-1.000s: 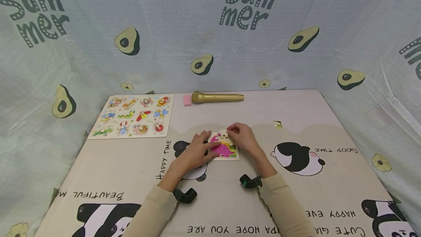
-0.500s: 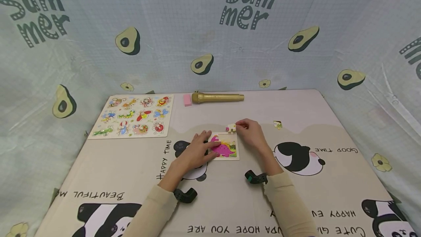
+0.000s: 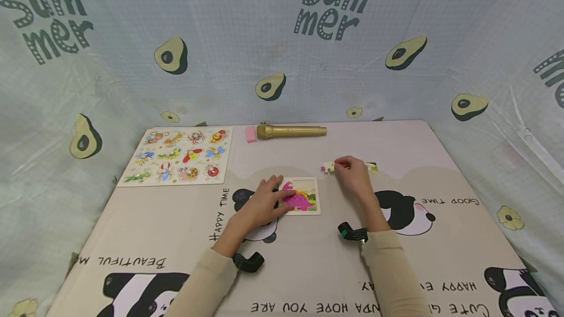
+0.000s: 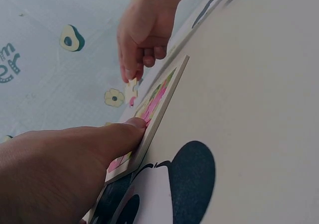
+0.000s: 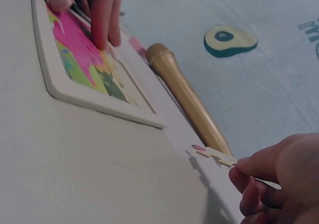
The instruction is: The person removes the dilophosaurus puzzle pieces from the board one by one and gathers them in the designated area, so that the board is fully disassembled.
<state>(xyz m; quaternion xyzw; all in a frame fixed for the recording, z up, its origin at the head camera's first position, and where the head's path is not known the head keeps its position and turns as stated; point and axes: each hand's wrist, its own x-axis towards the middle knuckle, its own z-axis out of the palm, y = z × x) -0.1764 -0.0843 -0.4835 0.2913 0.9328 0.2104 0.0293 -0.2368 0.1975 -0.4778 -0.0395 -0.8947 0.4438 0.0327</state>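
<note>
A small framed jigsaw puzzle (image 3: 304,201) with a pink dinosaur lies on the table in front of me; a pale strip of bare tray shows along its far edge. My left hand (image 3: 260,203) rests on its left side, thumb and fingertips pressing the picture with the fingers fairly straight. To the right of the frame, my right hand (image 3: 355,178) pinches a jigsaw piece (image 5: 214,155) between thumb and forefinger, held just above the table. Another jigsaw piece (image 3: 373,167) lies beyond that hand, partly hidden by it.
At the back left lies a board of insect pictures (image 3: 180,156). A pink block (image 3: 250,134) and a gold microphone (image 3: 292,131) lie along the far edge. Behind the table (image 3: 299,268) hangs a printed cloth (image 3: 211,92).
The right hand has lifted the jigsaw piece from the puzzle's top edge and carried it to the right, close to the loose piece. My left hand has stayed on the puzzle.
</note>
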